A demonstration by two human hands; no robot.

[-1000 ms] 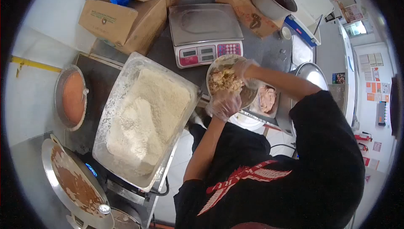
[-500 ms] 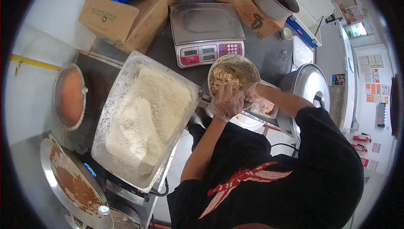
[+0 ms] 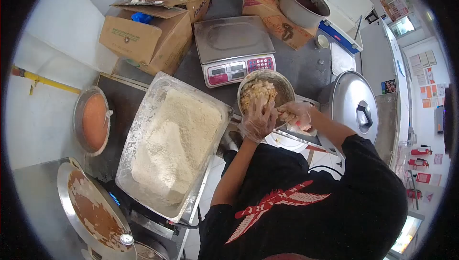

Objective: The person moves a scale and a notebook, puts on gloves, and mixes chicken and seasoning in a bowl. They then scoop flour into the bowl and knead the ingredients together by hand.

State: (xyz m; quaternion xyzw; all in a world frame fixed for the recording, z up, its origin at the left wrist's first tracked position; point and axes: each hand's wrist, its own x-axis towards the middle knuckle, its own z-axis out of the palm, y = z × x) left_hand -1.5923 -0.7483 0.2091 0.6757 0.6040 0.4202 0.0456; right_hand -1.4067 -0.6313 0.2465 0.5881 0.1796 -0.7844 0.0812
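A round metal bowl (image 3: 289,84) holds a lumpy, pale batter-like mixture (image 3: 256,90). My left hand (image 3: 258,120), in a clear plastic glove, reaches over the bowl's near side, its fingers apart and touching the mixture. At the bowl's right near edge, my right hand (image 3: 300,112), gloved too, has its fingers curled round something pale that I cannot make out. Beneath and beside it, a tray (image 3: 313,132) with pink, raw-looking pieces shows in part. Left of the bowl lies a large metal tray (image 3: 125,157) of white flour (image 3: 172,140).
A digital scale (image 3: 234,42) stands behind the bowl, with cardboard boxes (image 3: 126,40) to its left. A large lidded pot (image 3: 349,99) is at the right. On the left are a pan of brown liquid (image 3: 91,207), a blue burner flame (image 3: 114,199) and a bowl of orange liquid (image 3: 94,121).
The whole view has shifted, so things appear slightly lower. My left fingers are spread over the mixture, and my right hand has closed more beside the bowl's edge.
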